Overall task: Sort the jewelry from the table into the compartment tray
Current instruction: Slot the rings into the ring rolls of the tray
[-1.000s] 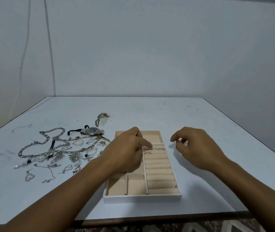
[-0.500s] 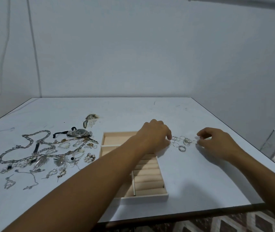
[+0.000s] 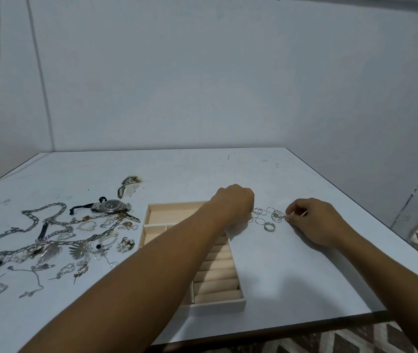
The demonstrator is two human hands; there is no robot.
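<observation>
Two hands close on one cluster of rings [image 3: 269,218], which lies on the table [image 3: 304,276] just right of the tray's far corner.

Left hand [image 3: 233,203] reaches across the compartment tray [image 3: 218,305], fingers curled down at the cluster's left edge; whether it holds anything is hidden. Right hand [image 3: 316,221] pinches at the right edge, seemingly on a thin ring. Ring rolls [image 3: 217,276] lie left and nearer, their column running toward the person, closer to the left hand. Chains and a watch [image 3: 111,206] stay well apart, left of the tray.
</observation>
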